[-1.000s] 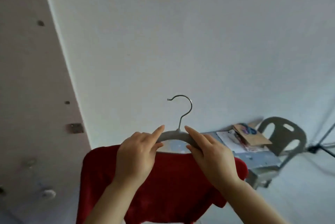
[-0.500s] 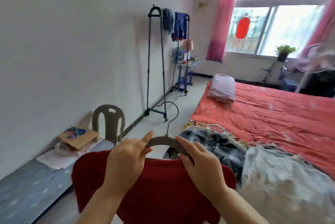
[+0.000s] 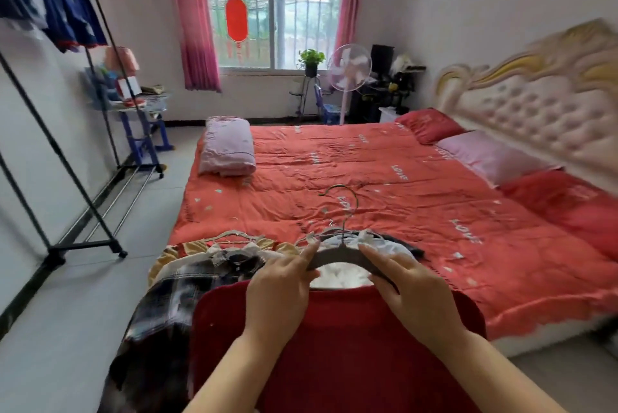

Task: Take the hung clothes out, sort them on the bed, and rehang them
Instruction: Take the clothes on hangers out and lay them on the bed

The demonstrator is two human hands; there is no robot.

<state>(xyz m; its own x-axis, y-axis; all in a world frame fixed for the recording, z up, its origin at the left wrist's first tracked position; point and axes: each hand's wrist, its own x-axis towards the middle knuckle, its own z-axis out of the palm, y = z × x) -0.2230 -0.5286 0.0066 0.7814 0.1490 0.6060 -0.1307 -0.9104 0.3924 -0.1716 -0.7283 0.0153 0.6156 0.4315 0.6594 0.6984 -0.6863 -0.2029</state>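
both hands' grip, left hand (image 3: 277, 292) and right hand (image 3: 413, 295), seemingly pinches the hanger (image 3: 347, 257) bearing a red garment (image 3: 334, 352).

The only readable text is the word "LOVE", printed in pale capital letters and repeated across the coral-red quilted bedspread (image 3: 384, 185) that fills the middle of the frame. One clear print sits at centre right (image 3: 399, 172), another lower right (image 3: 466, 230). Further prints near the top edge of the spread and at its centre are too creased or blurred to read with certainty. Pale lettering on the red pillow (image 3: 426, 125) at upper right cannot be made out.
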